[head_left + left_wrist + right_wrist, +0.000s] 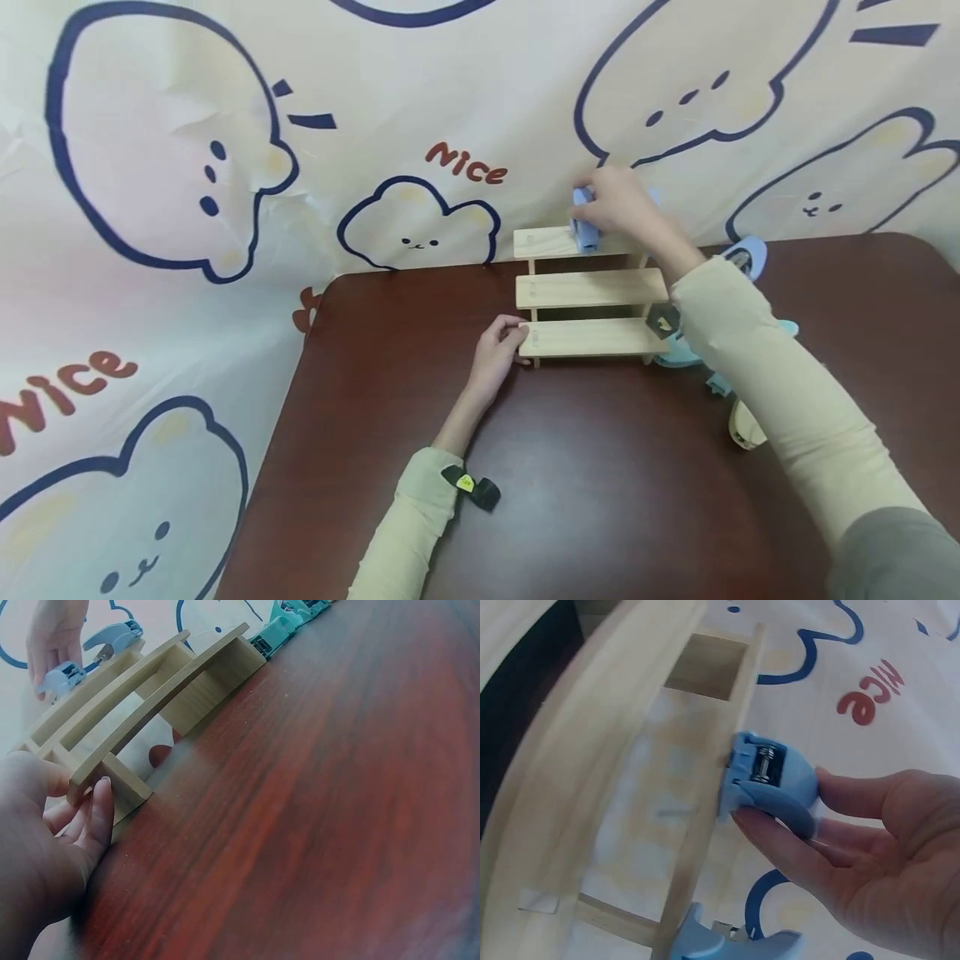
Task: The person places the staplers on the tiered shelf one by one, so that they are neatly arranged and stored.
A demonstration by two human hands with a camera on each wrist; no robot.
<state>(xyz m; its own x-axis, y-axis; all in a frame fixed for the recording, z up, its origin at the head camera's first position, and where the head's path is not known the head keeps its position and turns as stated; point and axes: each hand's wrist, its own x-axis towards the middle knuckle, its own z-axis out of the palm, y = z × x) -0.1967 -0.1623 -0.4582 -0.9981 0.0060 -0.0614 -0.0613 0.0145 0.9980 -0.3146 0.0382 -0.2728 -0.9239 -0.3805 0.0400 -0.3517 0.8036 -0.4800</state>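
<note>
A three-tier wooden stand (pixel 592 289) rises in steps at the back of the table. My left hand (pixel 495 354) grips the left end of its lowest board (pixel 161 697), thumb and fingers around the edge. On the top tier, my right hand (pixel 617 200) pinches a light-blue plastic clip-like item (pixel 769 776) with a metal spring inside; its exact kind is unclear. The item's base touches the top board (pixel 705 802). Another light-blue item (pixel 739 943) sits farther along the same tier, mostly hidden behind the right hand in the head view.
Right of the stand lie a blue item (pixel 750 254), a teal item (pixel 678 352) and a cream item (pixel 746 427), partly covered by the right sleeve (pixel 787 383). Behind the dark wooden table (pixel 600 475) hangs a cartoon-printed sheet (pixel 420 100).
</note>
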